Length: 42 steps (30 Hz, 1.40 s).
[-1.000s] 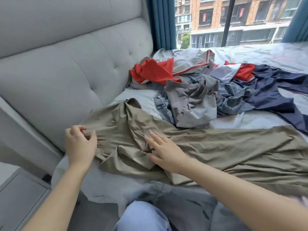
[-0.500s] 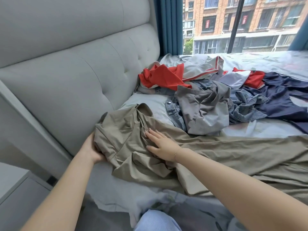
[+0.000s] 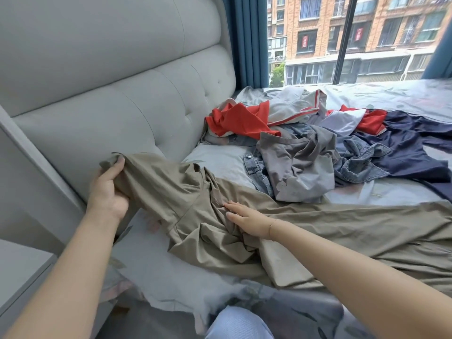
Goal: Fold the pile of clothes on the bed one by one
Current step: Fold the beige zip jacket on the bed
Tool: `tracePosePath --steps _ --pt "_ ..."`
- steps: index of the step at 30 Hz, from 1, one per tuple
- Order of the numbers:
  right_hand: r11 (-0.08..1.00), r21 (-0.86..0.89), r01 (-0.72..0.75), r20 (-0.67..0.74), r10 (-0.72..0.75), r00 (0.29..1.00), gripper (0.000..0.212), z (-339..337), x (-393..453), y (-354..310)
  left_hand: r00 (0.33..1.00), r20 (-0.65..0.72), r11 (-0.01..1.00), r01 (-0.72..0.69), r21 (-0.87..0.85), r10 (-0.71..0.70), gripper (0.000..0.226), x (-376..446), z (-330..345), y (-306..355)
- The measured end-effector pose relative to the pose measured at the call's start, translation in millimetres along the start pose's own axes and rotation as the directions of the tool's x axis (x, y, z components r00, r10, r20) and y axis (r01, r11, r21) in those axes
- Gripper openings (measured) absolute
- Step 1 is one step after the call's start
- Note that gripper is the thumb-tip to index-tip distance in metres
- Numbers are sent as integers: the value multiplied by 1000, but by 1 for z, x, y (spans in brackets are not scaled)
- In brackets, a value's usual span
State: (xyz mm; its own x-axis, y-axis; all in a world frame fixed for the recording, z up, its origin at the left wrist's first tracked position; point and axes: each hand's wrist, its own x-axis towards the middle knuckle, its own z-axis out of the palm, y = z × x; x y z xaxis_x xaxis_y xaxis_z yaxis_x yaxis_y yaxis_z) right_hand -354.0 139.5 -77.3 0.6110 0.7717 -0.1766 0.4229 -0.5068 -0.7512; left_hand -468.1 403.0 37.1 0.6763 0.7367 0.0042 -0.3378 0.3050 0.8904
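The bed (image 3: 403, 94), the largest thing in view, carries everything, and judging by how the clothes lie the task is barely started: no folded garment shows anywhere on it. One khaki garment (image 3: 318, 231) is spread lengthwise across the near part of the mattress, wrinkled and bunched at its left end, so it looks to be the first piece in hand, being straightened and not yet folded. Behind it, toward the window, the pile (image 3: 305, 148) waits in a loose heap; I count at least five pieces by colour: one navy, one grey shirt, one denim, one or two red, and a pale grey with red stripes, though overlaps make an exact count uncertain. Two hands work the khaki piece. The left hand (image 3: 107, 189) grips its raised left end, fingers curled round the cloth beside the headboard (image 3: 110, 94). The right hand (image 3: 247, 218) lies flat, fingers straight, pressing the garment's middle against the bed.
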Motion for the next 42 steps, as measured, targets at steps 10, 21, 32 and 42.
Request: tracePosePath --steps 10,21,32,42 --pt "935 340 -104 -39 124 992 44 -22 -33 8 962 262 507 -188 841 -78 66 -25 42 -18" --pt "999 5 -39 -1 39 999 55 13 -16 16 973 -21 440 124 890 -231 11 -8 -4 -87" --pt "970 243 -6 -92 30 995 43 2 -31 28 988 7 900 -144 411 155 16 -20 75 30" --pt "415 902 -122 -70 419 905 43 -57 -101 55 675 620 229 -581 781 -400 30 -108 137 -62"
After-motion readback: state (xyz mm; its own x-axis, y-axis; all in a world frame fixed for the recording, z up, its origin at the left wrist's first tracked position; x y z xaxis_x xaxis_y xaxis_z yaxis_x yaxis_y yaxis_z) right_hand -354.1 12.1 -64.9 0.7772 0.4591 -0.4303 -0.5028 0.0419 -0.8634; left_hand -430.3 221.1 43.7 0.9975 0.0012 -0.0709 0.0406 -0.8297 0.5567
